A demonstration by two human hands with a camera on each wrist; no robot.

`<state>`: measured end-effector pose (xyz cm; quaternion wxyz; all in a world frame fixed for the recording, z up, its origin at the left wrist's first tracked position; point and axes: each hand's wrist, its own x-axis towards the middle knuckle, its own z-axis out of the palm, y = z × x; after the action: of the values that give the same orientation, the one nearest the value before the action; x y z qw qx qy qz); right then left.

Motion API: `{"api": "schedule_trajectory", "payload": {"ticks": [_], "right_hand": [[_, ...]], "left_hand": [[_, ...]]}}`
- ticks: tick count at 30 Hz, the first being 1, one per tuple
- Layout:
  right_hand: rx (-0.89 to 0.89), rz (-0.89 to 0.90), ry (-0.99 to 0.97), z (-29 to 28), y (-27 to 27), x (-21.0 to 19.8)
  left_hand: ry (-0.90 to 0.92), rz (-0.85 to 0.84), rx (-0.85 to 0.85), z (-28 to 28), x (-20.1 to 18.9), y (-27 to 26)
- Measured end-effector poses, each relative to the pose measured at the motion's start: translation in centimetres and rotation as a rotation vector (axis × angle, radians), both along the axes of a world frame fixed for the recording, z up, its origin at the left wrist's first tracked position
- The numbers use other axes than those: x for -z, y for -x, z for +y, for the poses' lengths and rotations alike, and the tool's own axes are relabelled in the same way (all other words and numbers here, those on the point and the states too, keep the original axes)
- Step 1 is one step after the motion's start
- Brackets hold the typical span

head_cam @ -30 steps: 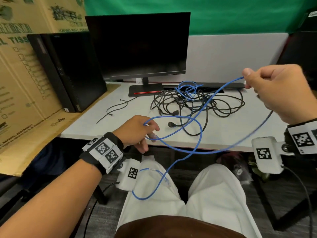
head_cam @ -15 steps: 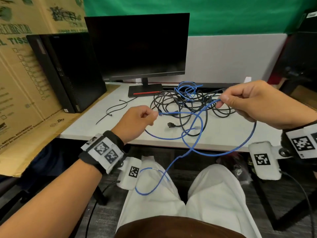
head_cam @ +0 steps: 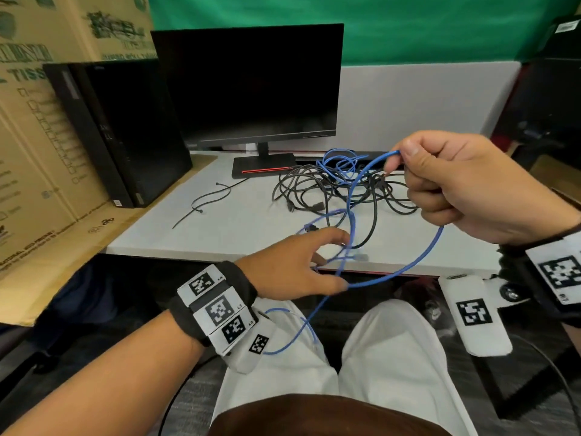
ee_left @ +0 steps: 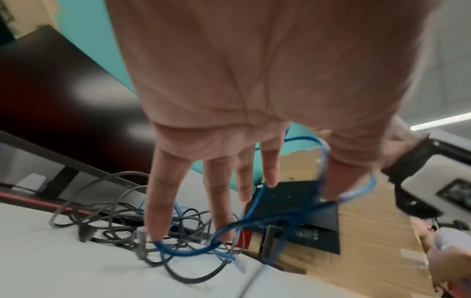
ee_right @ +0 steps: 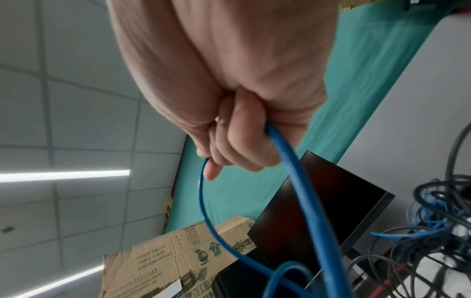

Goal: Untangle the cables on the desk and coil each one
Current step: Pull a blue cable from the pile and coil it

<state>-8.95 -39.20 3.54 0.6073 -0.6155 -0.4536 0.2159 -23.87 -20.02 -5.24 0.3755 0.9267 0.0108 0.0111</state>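
A blue cable (head_cam: 418, 259) runs in a wide loop between my two hands above the desk's front edge, and its tail hangs onto my lap. My right hand (head_cam: 418, 174) is raised at the right, fist curled round the blue cable (ee_right: 293, 161). My left hand (head_cam: 342, 262) is lower at the desk edge, fingers straight and spread, with loops of the blue cable (ee_left: 183, 252) lying across its fingertips and round the thumb. Its clear plug (head_cam: 360, 256) dangles by the fingers. A black cable tangle (head_cam: 314, 190) with more blue cable (head_cam: 342, 162) lies on the white desk (head_cam: 239, 228).
A dark monitor (head_cam: 248, 86) stands behind the tangle, a black computer tower (head_cam: 125, 130) at the left, cardboard boxes (head_cam: 31, 152) beyond it. A thin black tie (head_cam: 204, 202) lies on the desk left of the tangle. My knees are under the desk edge.
My left hand has let go its pinch on the blue cable and spread its fingers, dropping to the desk edge. My right hand swung inward, then rose again with the cable.
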Motion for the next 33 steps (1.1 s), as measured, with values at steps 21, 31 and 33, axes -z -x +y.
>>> {"api": "schedule_trajectory", "payload": {"ticks": [21, 31, 33], "right_hand": [[-0.049, 0.314, 0.096, 0.8, 0.0, 0.2], [0.057, 0.423, 0.027, 0.9, -0.1, 0.3], [0.087, 0.447, 0.009, 0.9, -0.5, 0.3]], "left_hand": [[0.550, -0.244, -0.203, 1.7, -2.3, 0.1], [0.519, 0.073, 0.167, 0.2, -1.4, 0.6], [0.374, 0.079, 0.191, 0.3, -1.1, 0.6]]}}
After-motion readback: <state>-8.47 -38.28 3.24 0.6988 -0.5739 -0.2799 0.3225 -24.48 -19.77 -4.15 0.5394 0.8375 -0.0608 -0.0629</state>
